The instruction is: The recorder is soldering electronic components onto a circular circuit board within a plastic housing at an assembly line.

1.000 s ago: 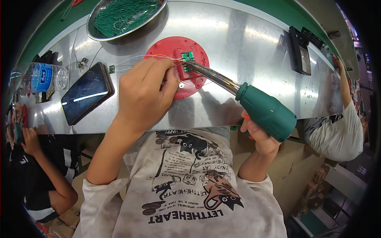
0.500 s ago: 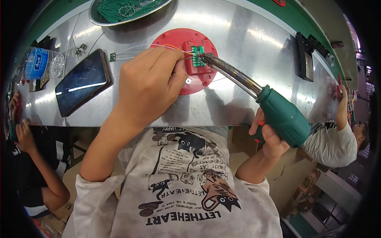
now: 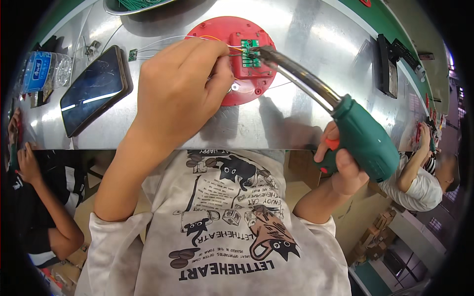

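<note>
My left hand is closed in a pinch on thin wires at the left edge of a green circuit board. The board sits on a raised red block of a round red plastic housing, which lies on the metal table. My right hand grips a green soldering gun by its handle, a finger by the red trigger. The gun's dark tip is over the board's upper right edge; whether it touches cannot be told. The wires' other ends join a small green board left of my hand.
A dark phone and a water bottle lie on the left. A metal bowl of green wires stands at the back. Black parts are on the right. Other people's arms show at both sides.
The soldering gun's tip has shifted from the board's middle toward its upper right edge. My left hand keeps its pinch on the wires. The whole view has shifted a little.
</note>
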The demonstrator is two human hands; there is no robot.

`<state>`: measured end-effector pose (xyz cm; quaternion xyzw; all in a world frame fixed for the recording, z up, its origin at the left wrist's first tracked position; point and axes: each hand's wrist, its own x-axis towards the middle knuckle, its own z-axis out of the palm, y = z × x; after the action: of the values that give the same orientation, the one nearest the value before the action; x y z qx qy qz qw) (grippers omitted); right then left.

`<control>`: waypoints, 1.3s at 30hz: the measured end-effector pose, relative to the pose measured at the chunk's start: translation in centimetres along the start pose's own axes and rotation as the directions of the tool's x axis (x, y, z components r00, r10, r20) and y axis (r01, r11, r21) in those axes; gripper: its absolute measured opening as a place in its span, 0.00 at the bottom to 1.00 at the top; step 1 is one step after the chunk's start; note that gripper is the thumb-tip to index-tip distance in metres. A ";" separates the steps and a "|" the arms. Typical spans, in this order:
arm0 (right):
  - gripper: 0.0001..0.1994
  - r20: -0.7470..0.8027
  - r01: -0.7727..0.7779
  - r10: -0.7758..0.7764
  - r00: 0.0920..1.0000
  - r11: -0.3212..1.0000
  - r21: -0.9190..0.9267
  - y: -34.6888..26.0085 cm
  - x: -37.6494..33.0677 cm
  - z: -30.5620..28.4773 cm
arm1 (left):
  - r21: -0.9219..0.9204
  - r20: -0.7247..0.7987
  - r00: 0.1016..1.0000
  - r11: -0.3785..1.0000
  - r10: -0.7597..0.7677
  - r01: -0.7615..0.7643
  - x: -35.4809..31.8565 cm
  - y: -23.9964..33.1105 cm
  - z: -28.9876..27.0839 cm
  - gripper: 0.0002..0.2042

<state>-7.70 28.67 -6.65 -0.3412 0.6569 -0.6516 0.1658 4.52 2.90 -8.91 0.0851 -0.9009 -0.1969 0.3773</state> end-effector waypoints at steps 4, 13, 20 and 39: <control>0.25 0.038 0.004 0.000 0.999 0.996 -0.091 -0.4 0.0 -0.3 | 0.004 0.009 1.000 1.000 -0.005 0.005 -0.1 -0.1 0.0 0.06; 0.25 0.024 0.035 -0.034 0.999 0.996 -0.080 0.3 -0.2 0.1 | -0.016 -0.011 1.000 1.000 0.017 -0.017 0.1 -0.1 0.0 0.06; 0.25 0.002 0.026 -0.026 1.000 0.995 -0.095 0.4 -0.5 -0.5 | -0.009 -0.001 1.000 1.000 -0.004 0.004 0.0 0.1 0.0 0.05; 0.20 -0.055 0.008 -0.005 0.998 0.999 0.053 0.2 -0.6 0.1 | 0.026 -0.078 0.972 0.975 0.222 -0.221 0.0 -0.9 0.8 0.10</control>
<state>-7.26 28.91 -6.99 -0.3206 0.6425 -0.6786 0.1547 4.00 2.35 -9.76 -0.0050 -0.8906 -0.1423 0.4320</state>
